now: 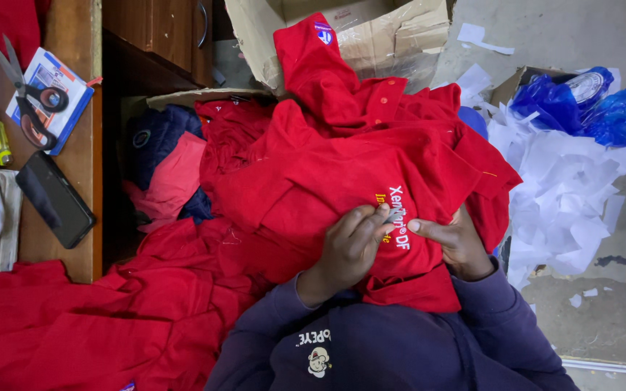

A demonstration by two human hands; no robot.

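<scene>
I hold the red shirt (342,181) in my lap, bunched over my knees; its collar end runs up toward the cardboard box (371,36) ahead of me. My left hand (348,250) rests on the embroidered lettering (398,216), fingers curled down and pinching the cloth; my right hand (458,242) presses its thumb against the same patch, the remaining fingers tucked under the fabric, so I cannot tell how far they are closed.

Risks as I judge them:
- the cloth is slack and folded between my hands; a tug at the stitching could pucker the fabric or pull a thread loose;
- if a small tool sits between my fingertips, I cannot see it here; a slip could nick the shirt beneath;
- more red garments (110,311) lie heaped at my left, touching the one in hand; a finished piece could get mixed with unfinished ones;
- paper scraps (566,188) and a blue plastic bag (595,105) crowd the floor at my right; a dropped shirt would pick up litter;
- the scissors (27,94) and phone (56,199) lie well apart on the desk (74,29); reaching them means releasing my grip.
</scene>
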